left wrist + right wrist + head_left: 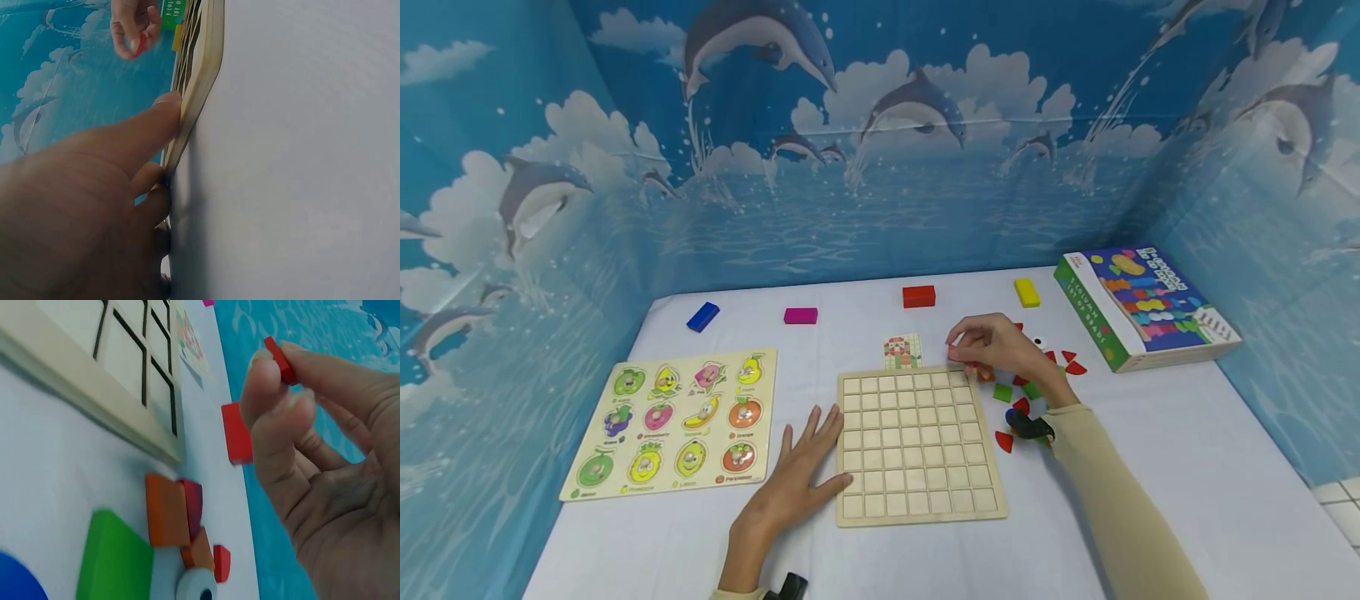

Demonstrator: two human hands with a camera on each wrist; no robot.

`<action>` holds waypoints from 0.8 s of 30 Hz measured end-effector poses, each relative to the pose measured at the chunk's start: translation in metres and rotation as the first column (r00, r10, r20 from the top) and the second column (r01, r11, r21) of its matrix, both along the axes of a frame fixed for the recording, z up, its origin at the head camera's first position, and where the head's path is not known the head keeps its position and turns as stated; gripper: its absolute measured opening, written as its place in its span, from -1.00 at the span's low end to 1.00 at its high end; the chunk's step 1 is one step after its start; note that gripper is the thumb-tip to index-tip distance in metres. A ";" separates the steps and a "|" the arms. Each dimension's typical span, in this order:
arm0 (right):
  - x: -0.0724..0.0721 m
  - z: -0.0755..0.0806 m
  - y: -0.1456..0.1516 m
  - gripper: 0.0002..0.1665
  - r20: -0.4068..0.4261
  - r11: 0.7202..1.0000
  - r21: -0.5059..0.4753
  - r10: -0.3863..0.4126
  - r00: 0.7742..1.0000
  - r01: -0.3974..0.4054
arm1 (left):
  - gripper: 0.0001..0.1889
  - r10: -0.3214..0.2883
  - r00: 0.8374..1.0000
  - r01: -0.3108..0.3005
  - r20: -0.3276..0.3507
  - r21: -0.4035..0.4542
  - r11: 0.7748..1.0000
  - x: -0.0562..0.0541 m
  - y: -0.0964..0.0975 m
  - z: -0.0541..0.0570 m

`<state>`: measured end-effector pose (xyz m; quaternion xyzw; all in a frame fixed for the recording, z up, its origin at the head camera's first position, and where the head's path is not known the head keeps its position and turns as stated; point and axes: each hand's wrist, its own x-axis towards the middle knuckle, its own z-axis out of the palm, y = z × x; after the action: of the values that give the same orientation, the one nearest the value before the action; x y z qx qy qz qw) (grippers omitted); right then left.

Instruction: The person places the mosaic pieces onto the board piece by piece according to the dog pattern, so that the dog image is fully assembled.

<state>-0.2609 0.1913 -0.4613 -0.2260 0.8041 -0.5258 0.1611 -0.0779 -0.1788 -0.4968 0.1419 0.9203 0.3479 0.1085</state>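
Note:
A wooden grid board lies on the white table, its square cells bare. My left hand rests at the board's left edge with fingers spread; in the left wrist view the thumb touches the rim. Above the board's far right corner, my right hand pinches a small red piece between thumb and fingertips. Beneath and beside that hand lie loose pieces: a green square, orange squares and red wedges. A small pattern card lies just beyond the board's far edge.
To the left lies a fruit puzzle board. Along the back sit a blue block, a magenta block, a red block and a yellow block. A game box stands at the back right, before a dolphin-print curtain.

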 end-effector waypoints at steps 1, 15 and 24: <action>0.001 0.000 -0.002 -0.68 0.006 1.000 -0.017 0.015 1.000 -0.015 | -0.05 0.002 1.000 -0.002 -0.002 0.002 1.000 0.000 0.000 0.000; 0.004 -0.002 -0.033 -0.77 0.045 0.979 -0.074 0.194 0.980 -0.191 | -0.05 0.008 1.000 -0.008 0.004 0.024 1.000 0.000 -0.001 -0.001; 0.004 -0.004 -0.062 -0.79 0.003 0.946 -0.080 0.317 0.949 -0.315 | -0.06 0.005 1.000 -0.005 0.010 0.023 1.000 0.000 -0.001 0.000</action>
<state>-0.2565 0.1297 -0.4657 -0.3539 0.7349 -0.5261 0.2407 -0.0784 -0.1801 -0.4972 0.1394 0.9160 0.3596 0.1103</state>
